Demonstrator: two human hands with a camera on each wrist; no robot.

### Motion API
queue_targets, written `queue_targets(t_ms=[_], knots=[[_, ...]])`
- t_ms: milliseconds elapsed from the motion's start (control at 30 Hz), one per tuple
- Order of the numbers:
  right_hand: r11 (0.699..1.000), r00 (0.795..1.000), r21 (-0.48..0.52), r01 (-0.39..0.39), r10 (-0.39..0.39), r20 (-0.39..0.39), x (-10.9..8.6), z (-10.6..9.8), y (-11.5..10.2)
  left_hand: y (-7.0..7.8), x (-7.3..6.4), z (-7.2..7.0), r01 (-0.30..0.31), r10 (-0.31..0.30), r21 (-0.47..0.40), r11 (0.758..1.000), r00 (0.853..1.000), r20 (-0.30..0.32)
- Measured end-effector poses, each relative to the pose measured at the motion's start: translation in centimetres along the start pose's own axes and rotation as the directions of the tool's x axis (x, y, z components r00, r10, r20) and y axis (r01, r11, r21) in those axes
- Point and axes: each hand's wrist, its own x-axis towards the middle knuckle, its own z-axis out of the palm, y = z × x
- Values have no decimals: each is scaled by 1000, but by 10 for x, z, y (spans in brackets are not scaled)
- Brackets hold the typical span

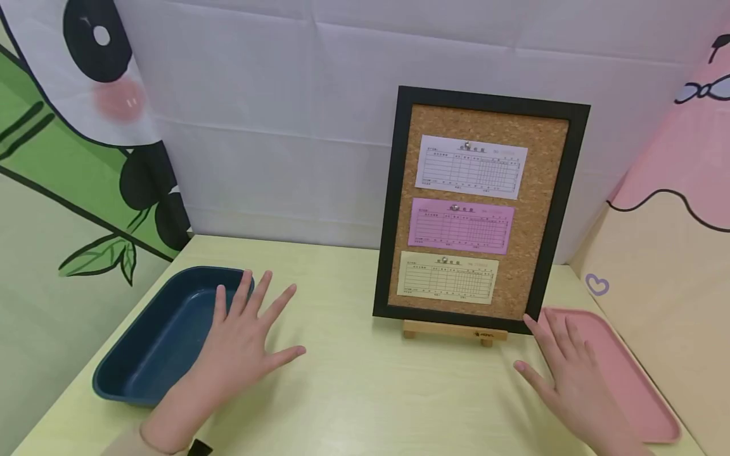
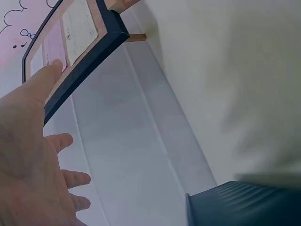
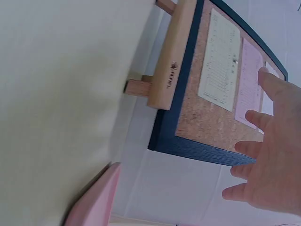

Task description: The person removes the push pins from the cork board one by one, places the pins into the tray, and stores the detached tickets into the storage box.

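My left hand [image 1: 239, 342] is held with fingers spread and holds nothing; it overlaps the right side of a dark blue tub [image 1: 165, 335] in the head view. My right hand [image 1: 576, 380], also with fingers extended and no object in it, overlaps a pink tray [image 1: 627, 373]. Between them stands a black-framed cork board [image 1: 542, 221] on a small wooden easel [image 1: 450, 330]. Pinned to the cork, top to bottom, are a white slip [image 1: 470, 168], a purple slip [image 1: 461, 227] and a yellow slip [image 1: 447, 278], each printed with a table and held by a pin near its top edge.
The pale wooden table [image 1: 353, 392] runs back to a white cloth backdrop [image 1: 274, 126]. Cartoon-printed panels rise along both sides: a green and white one [image 1: 68, 209] at left, a pink and cream one [image 1: 673, 253] at right.
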Motion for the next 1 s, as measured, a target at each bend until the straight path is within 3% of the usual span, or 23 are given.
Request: queue_targets(t_ms=[267,667,833,1000], knots=[[998,1000,57,-18,20,-20,15,-20,-7,4,17,-19,-18,18,5,1000,999,-31],[990,992,139,-26,43,-118,44,-50,-17,11,48,-52,-28,23,-33,999,992,-125],[987,991,150,-64,81,-107,56,-64,-21,15,63,-66,-2,-10,-85,996,991,-136],[984,984,145,-105,124,-129,73,-78,-23,19,81,-78,0,-37,-187,982,980,-195]])
